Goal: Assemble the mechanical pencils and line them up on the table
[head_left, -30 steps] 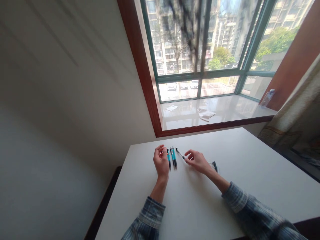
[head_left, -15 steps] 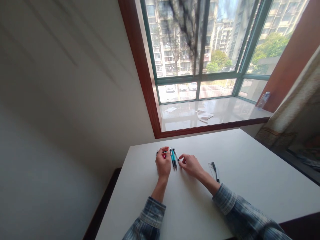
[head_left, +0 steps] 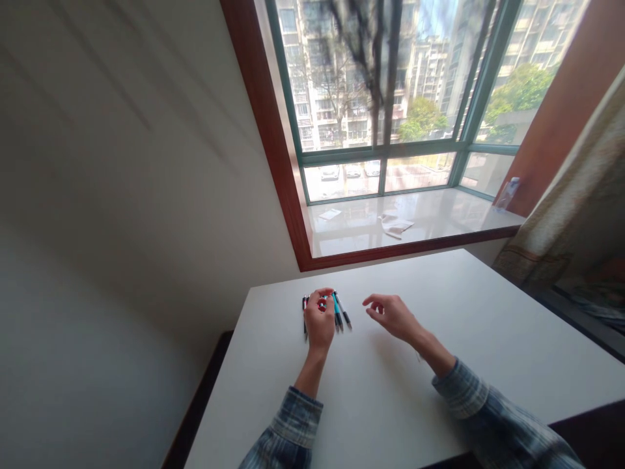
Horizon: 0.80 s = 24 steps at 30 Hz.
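Observation:
Several pens lie side by side on the white table [head_left: 390, 391]. My left hand [head_left: 319, 320] rests over the row, its fingers loosely curved with a gap through which red shows, and it hides the middle pens. At the row's right end are a white pen with a black grip [head_left: 343, 310] and turquoise pens [head_left: 336, 311], their tips toward me. A dark pen [head_left: 305, 319] shows left of the hand. My right hand [head_left: 390, 315] is above the table, right of the pens and apart from them. Its fingers are slightly bent, the thumb apart, with nothing between them.
The table's far edge meets the wall below a red-brown window frame [head_left: 351, 260]. On the sill are a crumpled white paper or cloth [head_left: 394, 225], a flat white piece [head_left: 330, 213] and a clear bottle [head_left: 508, 194]. A curtain [head_left: 561, 202] hangs at right.
My right hand has let go of the white pen, which now lies beside the turquoise ones, and has moved right. The black-and-clear item behind my right forearm is now mostly covered.

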### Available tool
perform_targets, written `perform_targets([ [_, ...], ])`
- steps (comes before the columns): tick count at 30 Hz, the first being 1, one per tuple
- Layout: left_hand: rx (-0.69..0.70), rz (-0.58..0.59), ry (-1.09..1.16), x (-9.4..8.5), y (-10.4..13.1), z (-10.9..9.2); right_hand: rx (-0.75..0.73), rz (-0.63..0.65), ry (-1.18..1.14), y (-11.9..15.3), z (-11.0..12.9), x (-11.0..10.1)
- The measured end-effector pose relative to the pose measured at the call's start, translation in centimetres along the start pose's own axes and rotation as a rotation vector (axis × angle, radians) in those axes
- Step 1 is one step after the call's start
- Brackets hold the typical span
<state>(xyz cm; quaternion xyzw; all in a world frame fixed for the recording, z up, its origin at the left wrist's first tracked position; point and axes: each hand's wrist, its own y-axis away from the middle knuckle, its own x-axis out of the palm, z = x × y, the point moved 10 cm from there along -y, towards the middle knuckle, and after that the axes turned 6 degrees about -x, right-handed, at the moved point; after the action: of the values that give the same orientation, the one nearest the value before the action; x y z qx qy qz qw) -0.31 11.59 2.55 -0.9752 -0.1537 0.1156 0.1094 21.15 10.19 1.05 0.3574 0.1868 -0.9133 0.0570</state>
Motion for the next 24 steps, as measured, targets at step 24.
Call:
perform_targets([
  [24,0.140,0.122,-0.078,1.7,1.5,-1.9,0.078,0.218,0.137,5.7,-7.2,-5.3],
])
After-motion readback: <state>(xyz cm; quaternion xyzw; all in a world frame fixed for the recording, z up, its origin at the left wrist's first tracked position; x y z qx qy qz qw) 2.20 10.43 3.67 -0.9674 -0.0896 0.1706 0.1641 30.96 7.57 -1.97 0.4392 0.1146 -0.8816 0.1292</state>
